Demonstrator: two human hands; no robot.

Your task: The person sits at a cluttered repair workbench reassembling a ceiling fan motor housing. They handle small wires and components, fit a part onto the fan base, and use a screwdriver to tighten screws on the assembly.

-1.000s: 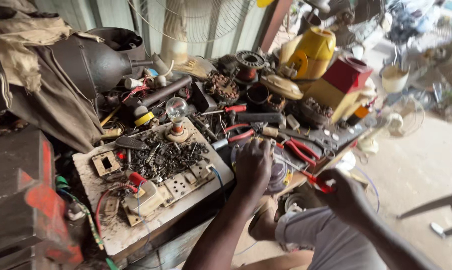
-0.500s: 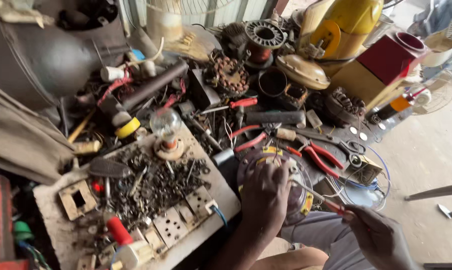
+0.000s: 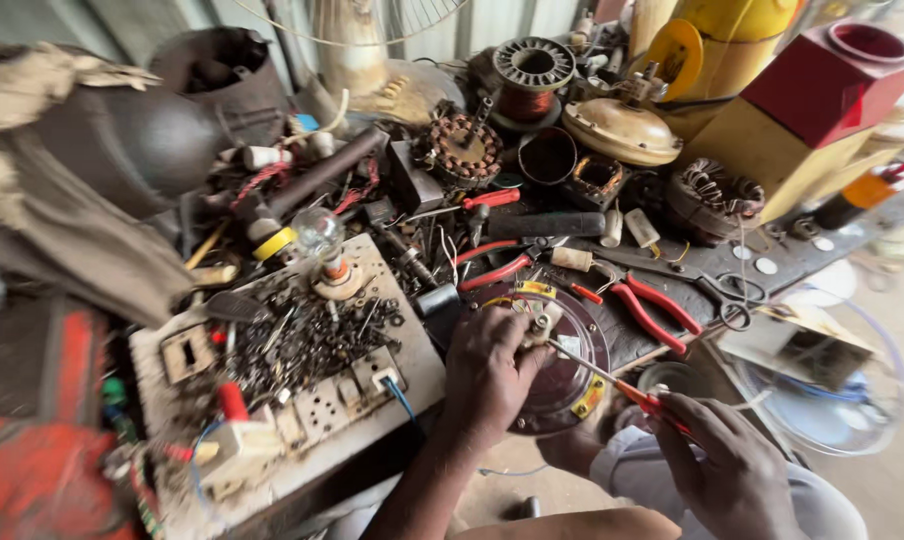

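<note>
Sitting at the near edge of the messy counter (image 3: 302, 470), the round dark motor disc (image 3: 562, 385) looks like the biggest thing being worked on. It seems to be metal, so it is likely heavy and hard, and it will not bend. Its flat face is smooth and a bit shiny, so it could slip. The best place to hold it looks to be the round rim, where fingers can wrap over the edge. The thin wires near its middle look easy to break, so they should be left alone.

The left hand (image 3: 487, 375) lies on top of the disc, its grip closed over the rim and the middle hub to keep the disc in place.

The right hand (image 3: 722, 465) has its grip closed around the red handle of a screwdriver (image 3: 612, 380). The thin metal shaft is stiff and points at the hub of the disc. The plastic handle looks light and easy to pinch.

Just beside the disc lie red pliers (image 3: 652, 310) with rubbery handles. A pile of small dark screws (image 3: 302, 340) sits on a white board to the left.
</note>
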